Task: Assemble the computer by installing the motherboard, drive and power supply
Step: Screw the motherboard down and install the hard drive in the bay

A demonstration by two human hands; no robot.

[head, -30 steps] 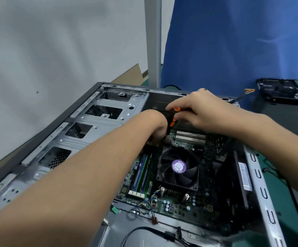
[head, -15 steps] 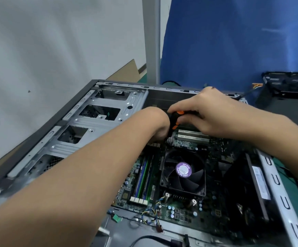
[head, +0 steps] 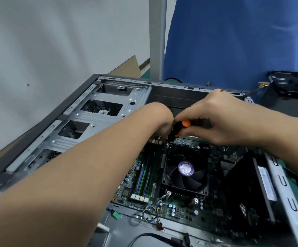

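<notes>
An open grey computer case (head: 84,107) lies on its side with a green motherboard (head: 178,209) inside, topped by a black CPU fan (head: 185,172) with a purple label. My right hand (head: 221,118) grips a black and orange screwdriver (head: 179,128) that points down at the board's far edge. My left hand (head: 162,122) reaches down beside the screwdriver tip; its fingers are hidden behind the wrist. A black drive (head: 294,82) lies outside the case at the far right.
Empty metal drive bays (head: 98,111) fill the case's left side. Loose coloured wires (head: 153,214) and a black cable (head: 155,237) lie at the near edge. A blue curtain (head: 233,38), a grey post (head: 157,36) and a grey wall (head: 46,41) stand behind.
My view has shifted a little, so the case sits slightly lower and to the right. Both hands stay at the board's far edge with the screwdriver.
</notes>
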